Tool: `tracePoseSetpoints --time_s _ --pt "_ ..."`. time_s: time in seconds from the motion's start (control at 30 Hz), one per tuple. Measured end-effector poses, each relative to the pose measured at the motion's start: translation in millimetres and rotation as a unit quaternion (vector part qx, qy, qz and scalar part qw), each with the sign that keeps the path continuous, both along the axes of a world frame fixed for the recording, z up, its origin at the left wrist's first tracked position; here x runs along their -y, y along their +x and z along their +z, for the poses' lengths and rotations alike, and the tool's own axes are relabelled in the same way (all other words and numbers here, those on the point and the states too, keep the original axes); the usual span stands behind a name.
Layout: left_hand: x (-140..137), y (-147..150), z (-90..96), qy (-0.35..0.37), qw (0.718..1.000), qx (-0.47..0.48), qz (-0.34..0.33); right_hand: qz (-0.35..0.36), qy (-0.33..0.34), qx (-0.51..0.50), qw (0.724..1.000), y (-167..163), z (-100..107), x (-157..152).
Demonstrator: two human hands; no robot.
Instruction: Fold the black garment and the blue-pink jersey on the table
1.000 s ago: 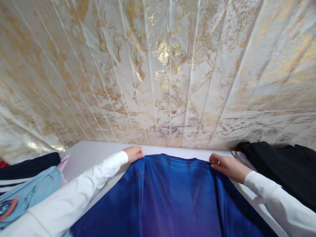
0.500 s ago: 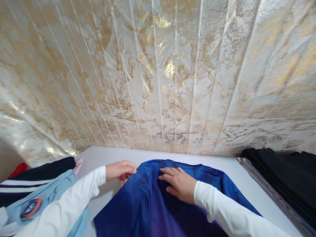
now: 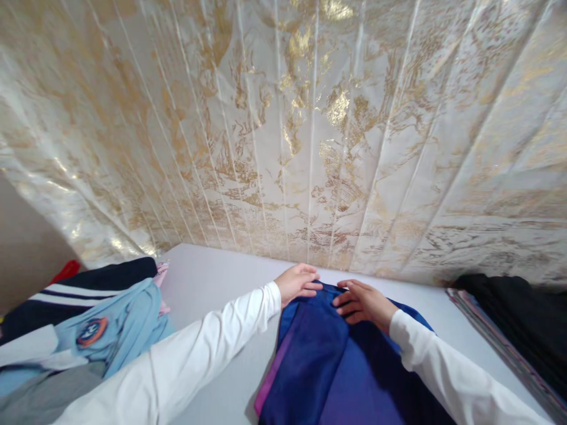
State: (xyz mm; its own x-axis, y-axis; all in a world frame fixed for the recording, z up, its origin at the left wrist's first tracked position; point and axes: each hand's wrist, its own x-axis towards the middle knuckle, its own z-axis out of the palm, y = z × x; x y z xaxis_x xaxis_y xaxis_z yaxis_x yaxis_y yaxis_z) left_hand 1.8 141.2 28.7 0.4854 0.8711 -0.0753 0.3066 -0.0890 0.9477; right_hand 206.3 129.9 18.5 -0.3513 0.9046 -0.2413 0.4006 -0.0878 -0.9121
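Note:
A shiny blue and purple shirt lies on the white table in front of me, its left side folded over toward the middle, with a magenta strip along the left edge. My left hand rests at the far left corner of the fold, fingers stretched out over the fabric. My right hand is just to the right, near the shirt's far edge, fingers spread and slightly bent over the cloth. Neither hand grips anything that I can see. The near end of the shirt runs out of view.
On the left lies a loose heap with a light blue garment bearing a round badge and a dark striped garment. A stack of folded black clothes is on the right. Behind the table hangs a gold-patterned curtain.
My left hand has carried the shirt's left side rightward, folding it over, and its fingers have straightened. My right hand has shifted right in view. The view has turned a little left.

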Motion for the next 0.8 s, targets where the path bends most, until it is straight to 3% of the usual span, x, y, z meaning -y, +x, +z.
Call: tracePoseSetpoints --time_s 0.13,0.2,0.27,0.33,0.53,0.63,0.8 --pt "-16.7 -23.3 -0.9 0.136 0.979 -0.149 -0.015 -0.019 -0.068 0.004 0.998 2.3 8.8 7.9" --pt "-21.3 -36.7 1.0 0.185 0.955 -0.229 -0.034 0.018 0.016 0.114 0.993 -7.2 8.7 9.6" --pt "-24.0 -45.5 4.0 0.222 0.926 -0.299 -0.054 0.046 0.140 0.235 0.961 -17.2 6.3 8.9" --pt "-26.7 -49.5 7.7 0.250 0.897 -0.357 -0.073 0.061 0.213 0.294 0.930 -24.2 4.4 6.8" --pt "-43.9 -50.6 15.3 0.298 0.836 -0.455 -0.072 0.086 0.240 0.323 0.911 -32.7 13.8 1.4" --pt "-51.4 -49.8 9.5 0.307 0.819 -0.481 -0.066 0.074 0.251 0.337 0.904 -36.3 14.9 -1.1" --pt "-54.9 -46.2 -3.3 0.319 0.801 -0.502 -0.068 0.062 0.247 0.389 0.885 -38.6 -0.4 -3.6"
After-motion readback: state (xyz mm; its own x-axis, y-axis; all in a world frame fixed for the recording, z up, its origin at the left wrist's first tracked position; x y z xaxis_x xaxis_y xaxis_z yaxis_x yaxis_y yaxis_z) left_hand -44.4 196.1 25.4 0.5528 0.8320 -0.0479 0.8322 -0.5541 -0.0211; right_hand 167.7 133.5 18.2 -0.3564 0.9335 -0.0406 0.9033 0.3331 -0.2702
